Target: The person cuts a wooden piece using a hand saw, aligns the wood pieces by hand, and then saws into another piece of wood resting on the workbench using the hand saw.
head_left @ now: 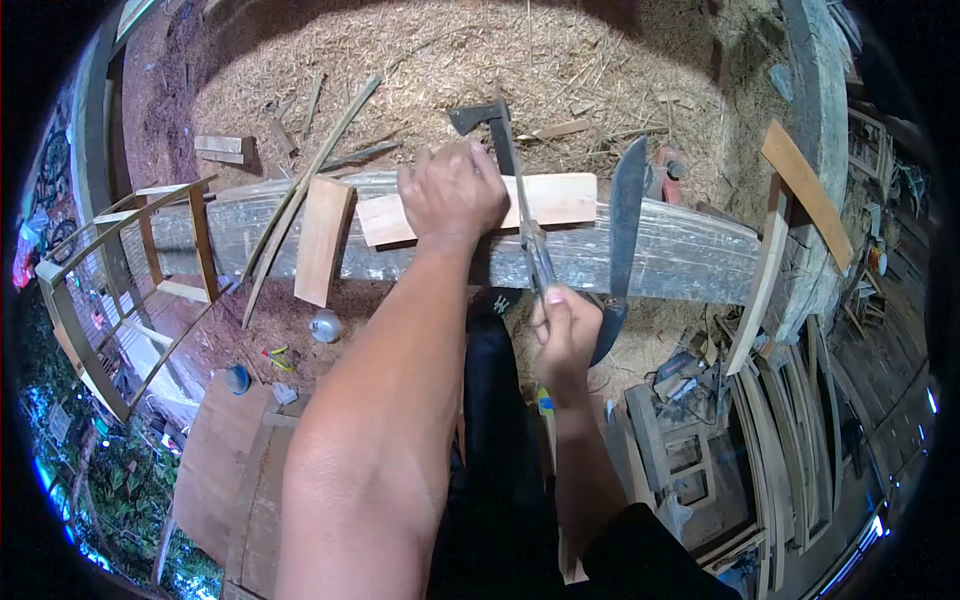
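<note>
My left hand presses down on a pale wooden board lying across a worn beam, its fingers curled over the board's far edge. In my right hand is the handle of a saw; its thin blade crosses the board just right of my left hand and points away from me. A dark metal square-like tool shows beyond the board, partly behind the blade. To the right, a machete lies across the beam, its handle toward me. Another short board rests on the beam at left.
Wood shavings cover the ground beyond the beam. A wooden frame stands at left, long thin strips lean over the beam, and a curved plank is at right. Stacked planks lie lower right, near a clear bulb further left.
</note>
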Demonstrator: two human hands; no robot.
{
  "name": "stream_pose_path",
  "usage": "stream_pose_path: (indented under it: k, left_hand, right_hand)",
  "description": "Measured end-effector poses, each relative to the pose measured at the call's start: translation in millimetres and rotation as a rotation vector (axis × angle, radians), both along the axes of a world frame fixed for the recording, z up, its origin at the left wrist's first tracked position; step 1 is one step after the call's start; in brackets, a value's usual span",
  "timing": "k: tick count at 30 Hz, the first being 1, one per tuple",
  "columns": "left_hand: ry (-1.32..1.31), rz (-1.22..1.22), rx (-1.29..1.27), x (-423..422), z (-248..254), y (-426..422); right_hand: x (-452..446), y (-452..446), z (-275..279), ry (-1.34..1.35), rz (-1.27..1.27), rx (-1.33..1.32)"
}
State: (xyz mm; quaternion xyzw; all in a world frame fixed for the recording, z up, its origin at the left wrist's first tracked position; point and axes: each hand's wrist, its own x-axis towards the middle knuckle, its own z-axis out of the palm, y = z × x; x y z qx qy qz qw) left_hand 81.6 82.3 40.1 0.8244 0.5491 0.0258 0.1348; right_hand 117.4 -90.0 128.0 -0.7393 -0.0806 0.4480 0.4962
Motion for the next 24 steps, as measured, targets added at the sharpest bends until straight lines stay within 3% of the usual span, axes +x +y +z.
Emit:
stream_pose_path:
  k: [5, 13, 16, 20, 24]
  left_hand:
    - [0.019, -0.057, -0.060, -4, 5, -4]
    - [0.059, -0.046, -0.175, -5, 3, -2]
    - [0.026, -0.058, -0.123, -5, 2, -3]
    - [0.036, -0.045, -0.169, -6, 5, -2]
    - [-0.022, -0.024, -0.141, -4, 5, -5]
  right_hand:
    - [-14, -6, 7, 0.049, -0.086, -0.013]
    - [11, 9, 28, 0.107, -0.017, -0.105]
    - [-28, -45, -1, 0.020, -0.054, -0.005]
    - [-58, -106, 18, 0.056, -0.104, 0.084]
    - [-32, -62, 6, 0.025, -0.137, 0.045]
